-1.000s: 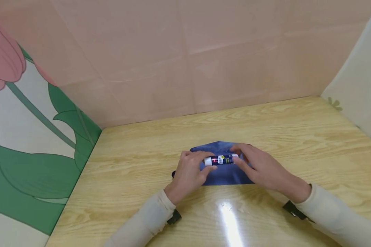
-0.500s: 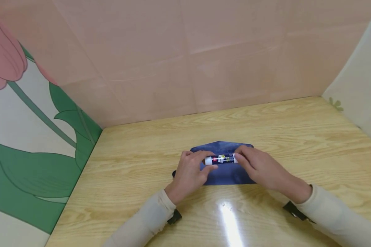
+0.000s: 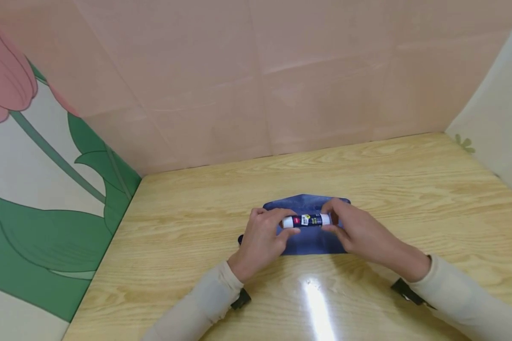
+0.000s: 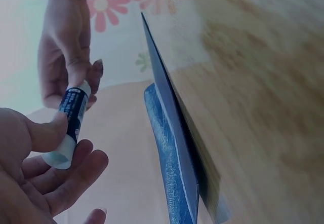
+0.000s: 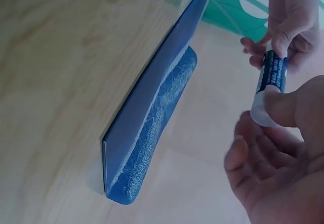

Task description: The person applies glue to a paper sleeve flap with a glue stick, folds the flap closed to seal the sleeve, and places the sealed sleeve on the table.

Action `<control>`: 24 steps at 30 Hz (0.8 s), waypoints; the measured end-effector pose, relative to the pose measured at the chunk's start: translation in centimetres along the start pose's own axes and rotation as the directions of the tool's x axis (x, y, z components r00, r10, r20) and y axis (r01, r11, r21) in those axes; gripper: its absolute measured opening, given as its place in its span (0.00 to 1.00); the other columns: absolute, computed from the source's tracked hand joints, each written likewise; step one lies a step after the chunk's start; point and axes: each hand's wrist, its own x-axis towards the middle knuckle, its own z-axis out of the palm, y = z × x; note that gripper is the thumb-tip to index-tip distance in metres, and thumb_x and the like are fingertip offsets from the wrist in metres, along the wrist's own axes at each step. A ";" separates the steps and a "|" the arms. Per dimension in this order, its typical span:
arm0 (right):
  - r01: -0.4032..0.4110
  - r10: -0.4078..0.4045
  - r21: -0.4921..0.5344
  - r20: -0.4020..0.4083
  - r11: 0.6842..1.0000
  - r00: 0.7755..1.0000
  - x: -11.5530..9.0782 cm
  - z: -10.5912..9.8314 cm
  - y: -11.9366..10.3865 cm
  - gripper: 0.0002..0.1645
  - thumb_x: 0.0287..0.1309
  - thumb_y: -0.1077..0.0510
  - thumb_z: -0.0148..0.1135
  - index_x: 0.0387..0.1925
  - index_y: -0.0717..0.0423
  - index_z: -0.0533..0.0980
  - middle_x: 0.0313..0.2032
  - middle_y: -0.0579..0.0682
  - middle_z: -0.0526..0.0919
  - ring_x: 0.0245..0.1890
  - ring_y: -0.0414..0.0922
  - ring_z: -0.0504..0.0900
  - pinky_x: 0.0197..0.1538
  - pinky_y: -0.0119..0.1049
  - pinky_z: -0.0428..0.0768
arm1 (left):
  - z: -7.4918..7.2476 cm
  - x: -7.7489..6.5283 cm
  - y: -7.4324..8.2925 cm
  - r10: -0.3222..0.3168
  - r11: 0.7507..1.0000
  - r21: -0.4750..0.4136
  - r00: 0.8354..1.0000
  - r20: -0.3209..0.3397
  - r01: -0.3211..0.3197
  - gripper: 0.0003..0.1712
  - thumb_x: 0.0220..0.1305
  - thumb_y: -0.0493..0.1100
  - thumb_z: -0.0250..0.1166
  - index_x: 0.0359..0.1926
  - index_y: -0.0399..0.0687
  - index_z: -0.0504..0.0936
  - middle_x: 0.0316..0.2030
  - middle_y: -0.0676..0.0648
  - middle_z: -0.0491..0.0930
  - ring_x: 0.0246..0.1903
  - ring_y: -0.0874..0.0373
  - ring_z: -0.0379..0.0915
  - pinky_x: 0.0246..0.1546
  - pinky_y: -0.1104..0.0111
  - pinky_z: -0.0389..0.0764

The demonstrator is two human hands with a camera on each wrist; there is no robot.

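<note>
1. I count one glue stick [image 3: 306,220], one blue folder [image 3: 311,242], two hands.
2. My left hand [image 3: 261,240] clamps thumb and fingers on the stick's left end; my right hand [image 3: 363,234] pinches the right end.
3. The stick looks dark blue, white at both ends, held roughly level above the folder, well in from the bench's [image 3: 187,213] far edge.

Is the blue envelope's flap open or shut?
Open: in the head view, the flap spreads out beyond the envelope's body, not folded over it.
</note>
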 end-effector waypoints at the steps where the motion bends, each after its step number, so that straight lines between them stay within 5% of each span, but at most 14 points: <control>1: 0.021 -0.021 -0.012 -0.022 1.000 1.000 0.0 0.0 0.0 0.18 0.54 0.60 0.68 0.43 0.51 0.68 0.28 0.41 0.72 0.25 0.33 0.67 0.27 0.26 0.69 | 0.0 0.0 0.0 0.004 1.000 -0.002 1.000 -0.001 -0.004 0.17 0.55 0.48 0.70 0.46 0.49 0.83 0.39 0.53 0.86 0.29 0.62 0.79 0.45 0.64 0.70; 5: 0.071 -0.076 -0.064 -0.083 0.995 0.994 -0.1 0.1 0.1 0.23 0.45 0.60 0.74 0.39 0.50 0.69 0.28 0.39 0.72 0.26 0.35 0.70 0.27 0.26 0.69 | 0.0 0.0 0.0 0.015 1.000 0.025 1.000 0.012 -0.016 0.17 0.55 0.49 0.70 0.45 0.49 0.83 0.39 0.53 0.86 0.26 0.64 0.78 0.45 0.64 0.70; 11: 0.020 -0.019 -0.063 0.016 0.998 1.000 -0.1 -0.1 0.0 0.24 0.41 0.56 0.77 0.34 0.43 0.68 0.25 0.35 0.71 0.23 0.32 0.67 0.25 0.24 0.67 | 0.1 -0.2 0.2 0.030 0.988 0.146 0.997 0.077 -0.041 0.16 0.55 0.52 0.70 0.44 0.54 0.83 0.39 0.57 0.86 0.33 0.66 0.81 0.47 0.64 0.70; 17: -0.043 0.050 -0.061 0.105 0.997 0.993 -0.1 0.0 0.2 0.26 0.45 0.46 0.74 0.43 0.46 0.71 0.32 0.37 0.75 0.29 0.33 0.71 0.30 0.27 0.73 | 0.2 -0.2 0.2 0.012 0.987 0.160 0.996 0.088 -0.026 0.16 0.54 0.52 0.70 0.43 0.54 0.83 0.39 0.58 0.86 0.36 0.67 0.81 0.49 0.63 0.70; 21: -0.049 0.057 -0.063 0.128 0.997 0.990 -0.2 -0.1 0.3 0.28 0.54 0.36 0.63 0.49 0.47 0.72 0.39 0.39 0.78 0.35 0.35 0.75 0.37 0.33 0.77 | 0.3 -0.2 0.1 0.009 0.988 0.154 0.997 0.080 -0.022 0.16 0.54 0.51 0.71 0.44 0.54 0.83 0.39 0.57 0.86 0.37 0.67 0.81 0.49 0.62 0.71; 24: -0.029 0.038 -0.068 0.137 0.997 0.990 -0.3 -0.1 0.4 0.20 0.65 0.39 0.53 0.48 0.46 0.74 0.41 0.40 0.78 0.38 0.36 0.76 0.40 0.37 0.78 | 0.3 -0.2 0.1 0.005 0.990 0.143 0.997 0.074 -0.016 0.17 0.54 0.51 0.71 0.44 0.55 0.83 0.39 0.58 0.86 0.37 0.67 0.81 0.48 0.63 0.71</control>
